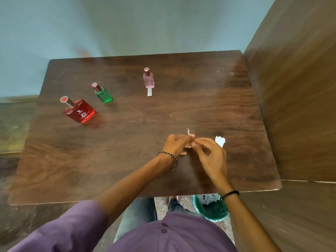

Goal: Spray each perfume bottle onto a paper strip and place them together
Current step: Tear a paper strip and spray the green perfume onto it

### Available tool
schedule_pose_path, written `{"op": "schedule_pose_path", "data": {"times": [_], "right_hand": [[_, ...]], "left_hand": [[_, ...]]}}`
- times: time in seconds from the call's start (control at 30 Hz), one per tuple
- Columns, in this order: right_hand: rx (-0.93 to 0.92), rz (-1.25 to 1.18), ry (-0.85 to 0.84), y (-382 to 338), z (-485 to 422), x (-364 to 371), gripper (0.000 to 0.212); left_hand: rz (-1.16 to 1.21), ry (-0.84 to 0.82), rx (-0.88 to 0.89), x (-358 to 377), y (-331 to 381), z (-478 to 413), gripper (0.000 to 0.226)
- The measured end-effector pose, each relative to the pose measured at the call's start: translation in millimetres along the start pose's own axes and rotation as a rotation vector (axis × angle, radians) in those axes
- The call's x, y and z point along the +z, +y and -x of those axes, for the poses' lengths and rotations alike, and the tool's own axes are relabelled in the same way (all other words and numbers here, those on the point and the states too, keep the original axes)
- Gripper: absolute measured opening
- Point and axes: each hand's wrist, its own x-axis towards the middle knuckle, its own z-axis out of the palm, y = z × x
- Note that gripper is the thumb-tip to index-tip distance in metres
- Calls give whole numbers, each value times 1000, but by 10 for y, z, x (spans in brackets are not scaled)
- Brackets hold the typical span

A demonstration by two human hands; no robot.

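Three perfume bottles stand on the dark wooden table (pixel 127 160): a large red one (pixel 80 110) at the left, a small green one (pixel 103 94) beside it, and a pink one (pixel 149 80) near the middle. A white paper strip (pixel 149 92) lies against the pink bottle's near side. My left hand (pixel 175 144) and my right hand (pixel 211 157) meet over the table's near right part, both pinching a crumpled pale paper strip (pixel 190 137). Several white strips (pixel 220 141) lie just right of my right hand.
A green bin (pixel 211 210) holding paper scraps stands on the floor under the table's near edge. A tall wooden panel (pixel 294 106) borders the table on the right. A pale blue wall rises behind the table.
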Motion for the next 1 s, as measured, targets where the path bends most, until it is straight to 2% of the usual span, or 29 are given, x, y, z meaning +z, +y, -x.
{"op": "schedule_pose_path", "data": {"times": [0.2, 0.3, 0.73, 0.83, 1.0], "right_hand": [[-109, 46, -142, -272, -152, 362, 13], [-123, 58, -190, -402, -264, 538, 15], [-187, 138, -472, -1230, -1028, 1818, 12], [-190, 117, -513, -1451, -1237, 2165, 25], [-149, 112, -624, -1721, -1615, 2703, 66]], "left_hand": [[256, 141, -82, -516, -31, 25, 20], [299, 179, -79, -801, -62, 6, 25], [383, 447, 28, -2001, -193, -172, 18], [358, 463, 45, -2158, -246, -206, 19], [390, 472, 74, -2301, -287, -241, 7]]}}
